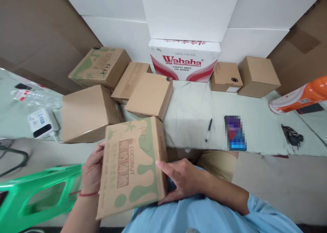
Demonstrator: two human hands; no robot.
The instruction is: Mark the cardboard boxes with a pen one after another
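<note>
Holding tilted COCONUT carton (141, 151) before cloth-covered table (190, 124), clamped between fingers of left hand (93, 165) and right hand (186, 177); near plain cardboard box (84, 112)

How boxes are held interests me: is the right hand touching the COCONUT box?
Touching: the head view shows the right hand, index fingertip against the COCONUT box.
</note>
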